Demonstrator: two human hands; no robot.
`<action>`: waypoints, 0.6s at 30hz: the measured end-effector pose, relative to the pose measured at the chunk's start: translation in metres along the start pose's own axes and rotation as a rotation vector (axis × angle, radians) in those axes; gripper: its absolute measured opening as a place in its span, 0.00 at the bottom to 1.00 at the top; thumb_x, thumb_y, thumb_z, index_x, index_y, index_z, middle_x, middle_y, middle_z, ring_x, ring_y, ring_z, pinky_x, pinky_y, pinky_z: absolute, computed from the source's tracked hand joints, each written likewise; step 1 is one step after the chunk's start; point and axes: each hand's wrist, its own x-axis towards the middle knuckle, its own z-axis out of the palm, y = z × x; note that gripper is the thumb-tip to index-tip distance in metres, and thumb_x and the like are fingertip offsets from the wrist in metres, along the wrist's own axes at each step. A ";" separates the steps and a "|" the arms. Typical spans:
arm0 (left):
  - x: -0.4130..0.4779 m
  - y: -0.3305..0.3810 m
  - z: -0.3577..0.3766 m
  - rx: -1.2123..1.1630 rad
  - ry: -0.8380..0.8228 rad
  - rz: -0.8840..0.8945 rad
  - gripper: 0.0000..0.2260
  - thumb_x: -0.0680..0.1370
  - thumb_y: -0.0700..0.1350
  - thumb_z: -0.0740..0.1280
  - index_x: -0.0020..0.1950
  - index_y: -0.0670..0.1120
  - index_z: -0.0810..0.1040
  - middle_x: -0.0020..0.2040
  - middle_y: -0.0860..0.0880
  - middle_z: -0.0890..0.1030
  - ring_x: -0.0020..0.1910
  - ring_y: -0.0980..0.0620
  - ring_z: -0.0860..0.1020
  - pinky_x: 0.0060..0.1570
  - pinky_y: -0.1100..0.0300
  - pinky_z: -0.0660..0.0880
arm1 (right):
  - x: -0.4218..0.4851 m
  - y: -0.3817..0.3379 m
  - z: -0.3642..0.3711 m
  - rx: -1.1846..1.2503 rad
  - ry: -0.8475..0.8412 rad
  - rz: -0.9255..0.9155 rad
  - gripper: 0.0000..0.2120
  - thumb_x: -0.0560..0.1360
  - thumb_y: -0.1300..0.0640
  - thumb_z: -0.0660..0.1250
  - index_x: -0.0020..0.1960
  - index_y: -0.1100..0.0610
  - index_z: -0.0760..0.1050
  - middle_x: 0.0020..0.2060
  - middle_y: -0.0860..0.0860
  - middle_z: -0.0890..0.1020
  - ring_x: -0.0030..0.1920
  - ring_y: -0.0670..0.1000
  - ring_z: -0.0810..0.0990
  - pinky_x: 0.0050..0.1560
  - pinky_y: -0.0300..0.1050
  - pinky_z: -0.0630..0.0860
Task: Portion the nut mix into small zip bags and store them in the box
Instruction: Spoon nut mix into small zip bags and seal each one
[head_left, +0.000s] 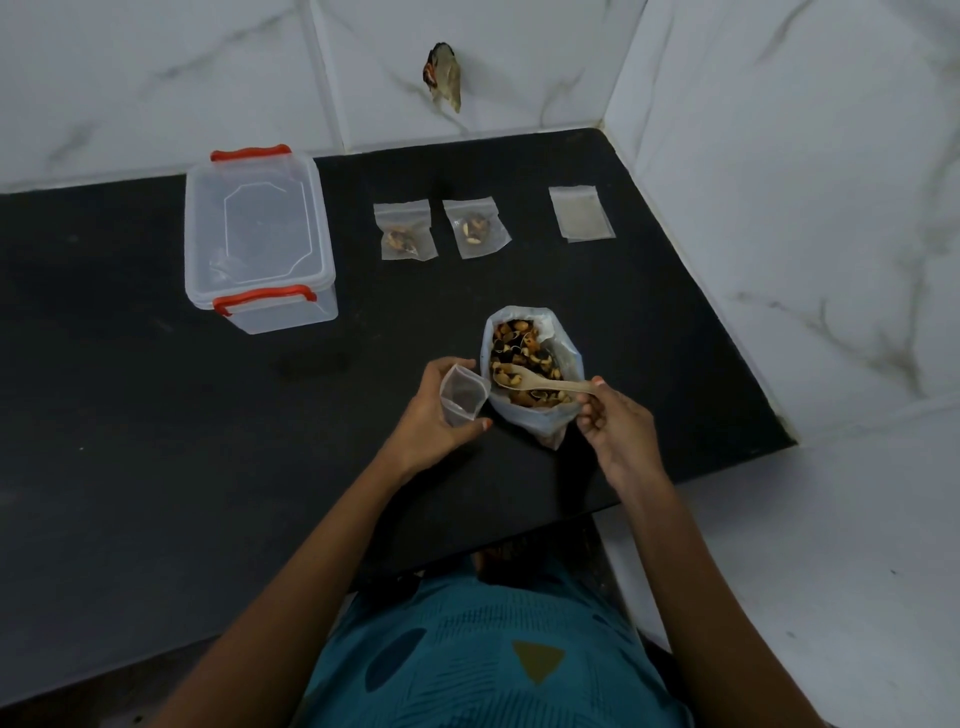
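Hand positions at the nut bag

Left hand (434, 410) fingers curl around an open small zip bag (462, 396); right hand (615, 421) fingers pinch the wooden spoon (540, 383) handle, bowl inside the nut mix bag (532, 366).

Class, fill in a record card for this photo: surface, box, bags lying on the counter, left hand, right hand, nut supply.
surface: black counter
box: clear, lid on, red clips, far left
filled bags: two, lying right of the box
empty bag: flat, far right
left hand: holds an open small bag
right hand: pinches the spoon handle
nut supply: nut bag, open, spoon bowl inside
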 end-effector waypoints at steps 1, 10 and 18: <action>0.001 0.001 0.000 0.004 0.009 0.001 0.29 0.69 0.37 0.73 0.64 0.50 0.62 0.63 0.54 0.68 0.61 0.59 0.69 0.52 0.73 0.69 | -0.002 -0.003 0.001 0.004 -0.004 -0.006 0.08 0.77 0.60 0.64 0.40 0.59 0.76 0.32 0.52 0.77 0.30 0.43 0.73 0.32 0.32 0.73; 0.005 0.012 0.003 0.002 0.080 0.033 0.27 0.69 0.38 0.74 0.62 0.50 0.65 0.60 0.53 0.71 0.61 0.57 0.70 0.56 0.66 0.70 | -0.039 -0.026 0.018 -0.150 -0.157 -0.304 0.09 0.77 0.60 0.62 0.41 0.59 0.77 0.30 0.50 0.78 0.31 0.43 0.74 0.38 0.37 0.73; 0.006 0.019 0.004 -0.049 0.129 0.060 0.26 0.69 0.39 0.73 0.61 0.50 0.65 0.56 0.54 0.73 0.56 0.59 0.73 0.51 0.73 0.71 | -0.048 -0.008 0.029 -0.753 -0.347 -1.049 0.06 0.75 0.62 0.64 0.50 0.60 0.78 0.39 0.47 0.80 0.42 0.39 0.78 0.44 0.30 0.75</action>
